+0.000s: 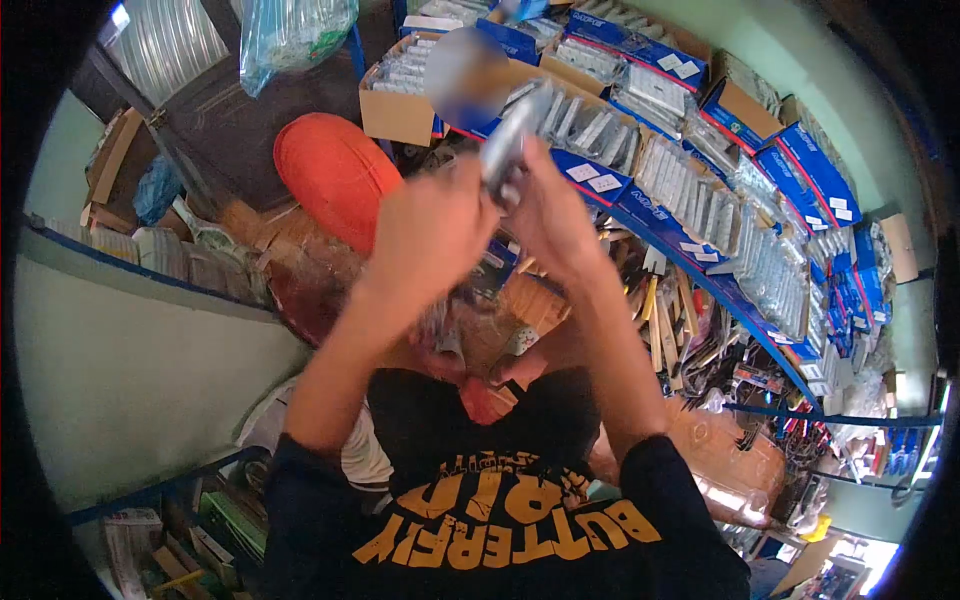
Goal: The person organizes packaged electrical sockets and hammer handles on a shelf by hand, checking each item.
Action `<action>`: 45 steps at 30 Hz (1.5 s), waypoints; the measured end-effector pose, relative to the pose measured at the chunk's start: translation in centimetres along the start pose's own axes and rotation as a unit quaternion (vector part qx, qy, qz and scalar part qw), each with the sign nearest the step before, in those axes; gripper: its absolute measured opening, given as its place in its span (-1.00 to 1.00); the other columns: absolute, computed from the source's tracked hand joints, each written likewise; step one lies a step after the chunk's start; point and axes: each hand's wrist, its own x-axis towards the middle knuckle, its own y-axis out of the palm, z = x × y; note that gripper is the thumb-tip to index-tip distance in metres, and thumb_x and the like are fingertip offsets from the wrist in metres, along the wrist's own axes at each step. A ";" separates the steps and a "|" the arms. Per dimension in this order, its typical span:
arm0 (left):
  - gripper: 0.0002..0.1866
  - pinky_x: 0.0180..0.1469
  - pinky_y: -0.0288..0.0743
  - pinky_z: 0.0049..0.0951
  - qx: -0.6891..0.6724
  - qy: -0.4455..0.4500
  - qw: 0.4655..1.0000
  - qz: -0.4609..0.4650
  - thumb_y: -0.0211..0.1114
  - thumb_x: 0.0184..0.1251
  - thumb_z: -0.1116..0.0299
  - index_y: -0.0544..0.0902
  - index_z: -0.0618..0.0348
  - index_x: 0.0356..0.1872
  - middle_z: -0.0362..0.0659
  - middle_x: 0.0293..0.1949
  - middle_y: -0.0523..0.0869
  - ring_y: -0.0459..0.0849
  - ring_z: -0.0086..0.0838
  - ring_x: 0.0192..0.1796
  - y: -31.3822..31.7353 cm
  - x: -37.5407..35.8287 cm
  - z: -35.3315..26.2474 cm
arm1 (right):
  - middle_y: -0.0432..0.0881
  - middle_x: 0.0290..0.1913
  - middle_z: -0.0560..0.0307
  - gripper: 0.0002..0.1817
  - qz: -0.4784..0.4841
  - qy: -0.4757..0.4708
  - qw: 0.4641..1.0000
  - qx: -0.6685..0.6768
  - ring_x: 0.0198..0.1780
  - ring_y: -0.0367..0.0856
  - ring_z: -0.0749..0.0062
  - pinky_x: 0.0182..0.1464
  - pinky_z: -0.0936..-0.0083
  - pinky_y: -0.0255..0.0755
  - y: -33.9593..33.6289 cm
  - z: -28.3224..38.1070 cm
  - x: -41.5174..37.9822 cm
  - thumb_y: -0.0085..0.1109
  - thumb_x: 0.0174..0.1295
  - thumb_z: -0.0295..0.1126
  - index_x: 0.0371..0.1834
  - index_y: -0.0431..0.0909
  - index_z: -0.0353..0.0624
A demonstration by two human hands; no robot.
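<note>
Held up in front of the boxes (591,177), the blurred silvery item (508,140) is gripped by the fingers of the left hand (430,230) and right hand (560,215), and is best supported evenly.

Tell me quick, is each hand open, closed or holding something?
Left hand: closed, holding a blurred silvery object.
Right hand: holding the same object.

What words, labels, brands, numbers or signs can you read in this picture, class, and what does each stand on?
"BUTTERFLY": yellow print on the black shirt.
The larger yellow word beside it: partly hidden in folds, not surely readable.
Logo on the blue boxes: white letters, too blurred to read surely.
White labels on those boxes: print too small to read.
</note>
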 end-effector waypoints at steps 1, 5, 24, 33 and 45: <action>-0.76 -0.26 0.57 -0.03 -0.014 0.009 1.000 -0.026 0.28 0.19 0.32 0.60 0.22 -0.17 0.13 -0.45 0.68 0.71 0.04 -0.35 0.0 2.5 1.3 | 0.49 0.13 0.09 -0.45 0.012 -0.030 0.999 -0.037 0.18 0.44 0.26 0.34 0.18 0.24 -0.1 1.2 1.5 -0.10 0.49 0.07 0.31 0.33 -0.12; -0.76 -0.17 0.60 -0.04 0.030 0.040 0.996 -0.079 0.26 0.22 0.29 0.65 0.22 -0.19 0.15 -0.37 0.71 0.72 0.06 -0.25 2.2 11.9 4.5 | 0.38 0.19 0.04 -0.44 0.005 -0.064 0.991 -0.114 0.15 0.44 0.28 0.24 0.28 0.32 -1.2 4.2 3.3 -0.07 0.49 0.01 0.35 0.34 -0.16; -0.64 0.16 0.52 -0.03 0.103 -0.080 0.974 0.186 0.16 0.19 0.32 0.68 0.23 -0.04 0.17 0.06 0.67 0.65 0.06 0.12 10.8 21.7 8.4 | 0.62 0.03 0.19 -0.57 -0.080 0.013 0.964 -0.255 0.07 0.55 0.48 0.12 0.49 0.39 -8.0 -1.3 -7.5 -0.15 0.53 -0.10 0.08 0.57 -0.21; -0.60 0.15 0.53 -0.06 0.053 -0.095 0.979 0.174 0.15 0.16 0.33 0.69 0.32 -0.03 0.21 0.02 0.69 0.66 0.07 0.10 11.5 22.0 8.8 | 0.63 0.03 0.14 -0.57 -0.069 0.036 0.963 -0.257 0.01 0.59 0.47 0.11 0.51 0.38 -7.9 -3.6 -8.0 -0.14 0.53 -0.12 0.08 0.57 -0.25; -0.61 0.11 0.56 -0.05 0.150 -0.056 0.959 0.236 0.16 0.10 0.34 0.70 0.35 -0.09 0.23 -0.02 0.70 0.70 0.03 0.04 10.7 21.3 8.4 | 0.63 -0.10 0.10 -0.63 -0.061 0.021 0.947 -0.315 -0.07 0.61 0.48 0.06 0.51 0.45 -8.5 -4.8 -9.7 -0.07 0.53 -0.17 0.00 0.59 -0.26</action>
